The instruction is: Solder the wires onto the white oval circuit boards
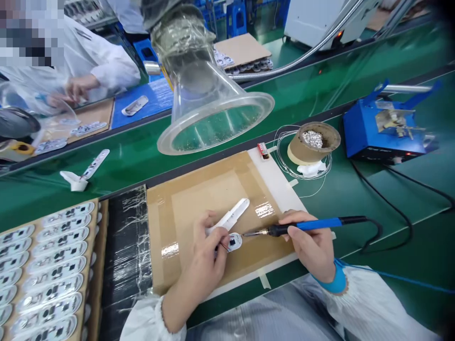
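Note:
My right hand (308,246) is closed around a blue-handled soldering iron (313,225), its tip touching a small round white circuit board (234,242). My left hand (208,253) pinches that board and thin wires against the brown taped work mat (199,199). A long white plastic housing (229,218) lies angled just above my left fingers.
A clear fume-extraction funnel (213,113) hangs over the mat. A solder-wire spool with a tip cleaner (313,142) and a blue soldering station (386,125) sit to the right. Trays of white oval boards (42,270) are at left. Another person in white (88,71) works across the green conveyor.

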`<state>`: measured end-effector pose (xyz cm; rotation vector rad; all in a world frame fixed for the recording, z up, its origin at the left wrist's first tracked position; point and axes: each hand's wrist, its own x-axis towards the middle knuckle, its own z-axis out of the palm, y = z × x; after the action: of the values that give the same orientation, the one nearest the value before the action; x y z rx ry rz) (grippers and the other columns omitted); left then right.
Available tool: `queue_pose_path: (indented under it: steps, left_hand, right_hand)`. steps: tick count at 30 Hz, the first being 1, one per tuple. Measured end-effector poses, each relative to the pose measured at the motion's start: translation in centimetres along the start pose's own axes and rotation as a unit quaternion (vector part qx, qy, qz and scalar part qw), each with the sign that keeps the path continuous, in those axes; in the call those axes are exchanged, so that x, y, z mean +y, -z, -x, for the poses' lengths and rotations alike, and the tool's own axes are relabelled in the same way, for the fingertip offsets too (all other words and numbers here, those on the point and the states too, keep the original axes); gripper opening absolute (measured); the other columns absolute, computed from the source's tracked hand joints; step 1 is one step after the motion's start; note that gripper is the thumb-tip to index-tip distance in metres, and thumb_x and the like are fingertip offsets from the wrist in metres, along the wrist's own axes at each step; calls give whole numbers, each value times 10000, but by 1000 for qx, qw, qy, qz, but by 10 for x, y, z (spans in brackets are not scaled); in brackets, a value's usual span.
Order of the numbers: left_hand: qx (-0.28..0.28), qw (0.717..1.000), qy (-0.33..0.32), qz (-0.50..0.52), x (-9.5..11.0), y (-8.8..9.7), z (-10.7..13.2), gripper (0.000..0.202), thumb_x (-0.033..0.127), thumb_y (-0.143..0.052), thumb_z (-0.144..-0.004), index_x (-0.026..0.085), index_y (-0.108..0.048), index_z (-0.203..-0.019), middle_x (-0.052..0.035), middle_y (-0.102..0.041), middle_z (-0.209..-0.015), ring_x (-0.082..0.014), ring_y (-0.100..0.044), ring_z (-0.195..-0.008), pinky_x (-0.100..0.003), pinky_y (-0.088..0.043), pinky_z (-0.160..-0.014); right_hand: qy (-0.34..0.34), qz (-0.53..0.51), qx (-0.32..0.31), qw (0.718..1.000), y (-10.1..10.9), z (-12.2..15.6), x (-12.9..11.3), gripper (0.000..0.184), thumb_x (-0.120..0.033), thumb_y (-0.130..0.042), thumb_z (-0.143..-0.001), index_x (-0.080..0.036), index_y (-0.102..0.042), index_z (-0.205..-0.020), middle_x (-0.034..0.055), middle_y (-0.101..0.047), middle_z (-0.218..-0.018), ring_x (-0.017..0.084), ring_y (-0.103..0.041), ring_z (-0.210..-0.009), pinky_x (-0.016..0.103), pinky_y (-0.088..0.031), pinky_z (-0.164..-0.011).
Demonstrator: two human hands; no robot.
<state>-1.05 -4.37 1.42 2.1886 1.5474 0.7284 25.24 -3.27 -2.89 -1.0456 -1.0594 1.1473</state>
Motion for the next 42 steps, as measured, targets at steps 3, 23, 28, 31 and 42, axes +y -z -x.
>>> queue_pose_path:
  steps: [3,23,28,31,42]
  left_hand:
    - [-5,999,-14,-33,3,-9,4,200,55,-500,-1026,221,-611,-1001,-150,-448,-1446,-245,-614,-1240,-393,-613,-945]
    - [-7,995,-34,-94,1,-21,9,168,73,-552,-983,215,-641,-993,-177,-522,-1445,-327,-591,-1243,-477,-534,-944]
    - [-7,994,-47,-103,2,-20,9,172,66,-549,-979,211,-640,-987,-183,-519,-1449,-321,-596,-1208,-465,-487,-928]
    - [-18,992,-49,-114,1,-19,8,167,77,-544,-982,216,-635,-997,-185,-538,-1447,-327,-592,-1219,-463,-475,-918]
    - [-15,991,-61,-114,1,-19,7,166,66,-521,-985,215,-593,-990,-198,-535,-1434,-320,-583,-1196,-450,-422,-877]
  right_hand:
    - [27,31,-2,999,-4,2,-5,102,-251,-721,-975,-227,-819,-960,49,-704,-847,191,-652,-719,317,-539,-645]
    - [67,75,-25,995,-7,1,-8,119,-203,-707,-960,-235,-820,-983,56,-735,-811,223,-695,-753,352,-578,-659]
    - [75,76,-17,994,-6,2,-8,125,-203,-713,-947,-238,-829,-976,56,-745,-819,229,-701,-766,363,-590,-682]
    - [77,76,-20,994,-6,3,-9,121,-199,-723,-946,-238,-831,-985,59,-750,-832,227,-701,-778,363,-592,-695]
    - [69,58,-34,995,-6,7,-8,113,-240,-728,-972,-246,-829,-1022,62,-734,-829,220,-685,-747,348,-574,-640]
